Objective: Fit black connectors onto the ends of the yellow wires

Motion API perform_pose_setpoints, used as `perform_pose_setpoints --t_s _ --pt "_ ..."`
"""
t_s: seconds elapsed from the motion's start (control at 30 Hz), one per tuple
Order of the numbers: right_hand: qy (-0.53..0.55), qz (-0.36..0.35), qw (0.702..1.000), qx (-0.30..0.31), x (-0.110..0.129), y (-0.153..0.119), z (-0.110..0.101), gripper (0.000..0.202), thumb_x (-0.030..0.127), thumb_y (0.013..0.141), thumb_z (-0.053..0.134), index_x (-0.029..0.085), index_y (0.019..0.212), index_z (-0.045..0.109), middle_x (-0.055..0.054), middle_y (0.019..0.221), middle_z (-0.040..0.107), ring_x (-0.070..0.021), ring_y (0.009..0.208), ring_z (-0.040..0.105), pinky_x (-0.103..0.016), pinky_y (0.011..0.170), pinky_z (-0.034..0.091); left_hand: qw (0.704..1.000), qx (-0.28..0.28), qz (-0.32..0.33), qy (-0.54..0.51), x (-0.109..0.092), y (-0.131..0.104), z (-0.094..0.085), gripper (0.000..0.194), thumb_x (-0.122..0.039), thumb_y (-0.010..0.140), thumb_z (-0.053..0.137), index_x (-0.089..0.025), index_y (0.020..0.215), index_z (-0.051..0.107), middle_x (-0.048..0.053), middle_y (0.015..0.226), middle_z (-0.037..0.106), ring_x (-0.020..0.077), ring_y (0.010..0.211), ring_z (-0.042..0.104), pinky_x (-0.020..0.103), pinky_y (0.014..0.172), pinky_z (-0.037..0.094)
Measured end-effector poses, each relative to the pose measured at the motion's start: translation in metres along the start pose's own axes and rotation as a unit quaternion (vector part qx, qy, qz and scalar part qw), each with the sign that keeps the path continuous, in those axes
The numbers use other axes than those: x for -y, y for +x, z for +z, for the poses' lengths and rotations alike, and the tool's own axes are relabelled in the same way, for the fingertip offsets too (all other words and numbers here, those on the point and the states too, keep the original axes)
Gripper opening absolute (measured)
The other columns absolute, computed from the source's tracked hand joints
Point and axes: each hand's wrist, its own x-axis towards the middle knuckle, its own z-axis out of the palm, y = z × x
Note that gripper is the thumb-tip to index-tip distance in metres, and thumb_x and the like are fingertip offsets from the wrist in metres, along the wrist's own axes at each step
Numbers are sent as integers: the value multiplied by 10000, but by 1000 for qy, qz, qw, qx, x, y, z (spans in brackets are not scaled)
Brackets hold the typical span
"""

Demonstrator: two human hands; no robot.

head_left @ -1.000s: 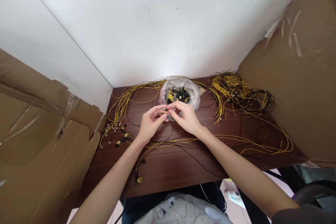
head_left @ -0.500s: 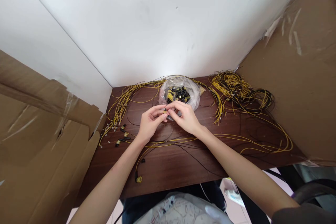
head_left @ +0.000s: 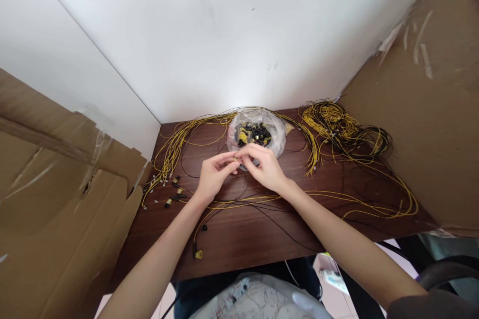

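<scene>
My left hand and my right hand meet over the middle of the table, fingertips pinched together. Between them is a small yellow piece, mostly covered by the fingers, so its exact kind is hard to make out. Just behind the hands sits a clear plastic bag, its mouth spread wide, holding black and yellow connector parts. Under my forearms run yellow and black wires. One wire ends in a yellow-capped black connector near the front edge.
Yellow wires with small metal ends lie at the left, near several finished-looking connectors. A tangled wire bundle lies at the back right. Cardboard sheets stand on both sides, and a white wall closes off the back.
My fingers have shifted slightly around the small yellow piece, which shows a little less now. Both hands stay in the same place; the other things have not moved.
</scene>
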Motion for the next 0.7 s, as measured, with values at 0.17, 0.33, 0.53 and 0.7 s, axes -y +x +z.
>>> perform_pose_setpoints --t_s 0.17,0.33,0.53,0.7 --pt "-2 5 1000 3 1 0 0 189 120 873 447 174 923 621 -48 861 622 -148 785 581 -265 696 452 1000 7 0 -12 0 0 0 294 -247 655 738 -135 921 681 34 760 688 98 577 561 239 616 481" --pt "2 19 1000 5 2 0 0 176 140 874 449 186 949 601 -43 876 621 -150 782 573 -261 671 440 1000 0 2 -10 0 1 0 290 -254 662 733 -143 920 662 30 776 679 103 589 565 240 617 478" --pt "1 14 1000 8 3 0 0 179 126 863 453 185 959 592 -39 875 617 -148 771 570 -269 701 442 1000 -1 9 -9 1 1 0 280 -256 669 730 -143 915 660 28 775 675 99 589 561 240 620 475" --pt "10 8 1000 7 3 -1 0 197 119 860 448 187 988 581 -37 887 620 -147 792 579 -270 722 452 1000 -13 4 1 1 1 0 285 -252 655 738 -138 906 667 15 726 658 98 586 554 235 610 476"
